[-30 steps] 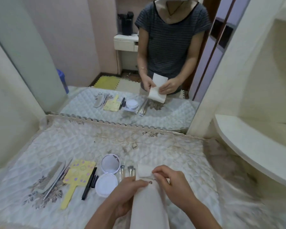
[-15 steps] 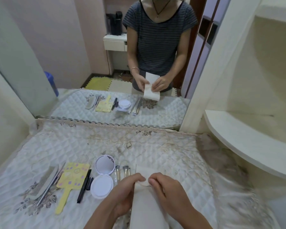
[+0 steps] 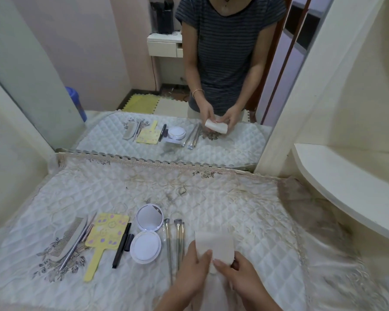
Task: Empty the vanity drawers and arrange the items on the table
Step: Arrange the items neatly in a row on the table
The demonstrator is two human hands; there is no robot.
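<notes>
Cream pouch (image 3: 213,245) sits at the near edge of the desk (image 3: 211,194), right of the middle. It is pinched between the left hand (image 3: 193,272) and the right hand (image 3: 240,277), whose fingertips nearly meet on its top face. A white quilted cover (image 3: 245,212) with pale embroidery and a lace trim along the far edge drapes the desk (it falls in folds over the right edge). A wall mirror (image 3: 144,75) rises from the far edge and reflects the desk, pink walls, a person in a striped top and yellow and cream floor mats. A curved cream shelf (image 3: 346,187) juts out beyond the right edge.

Toward the near left corner, one row of things lies flat:
- one silvery comb (image 3: 69,237) with fine teeth
- thin metal sticks (image 3: 76,243) touching the comb (their count is hard to tell)
- one yellow paddle-shaped card (image 3: 107,234) with purple and white prints
- one slim black pen (image 3: 121,244)
- one short black cap (image 3: 129,242) just beside the pen
- one round white compact (image 3: 145,246), hinged open with its mirror lid toward the far edge
- three slim metal-handled brushes (image 3: 168,239) just left of the hands

The pouch is soft, flat and matte, with rounded corners.
</notes>
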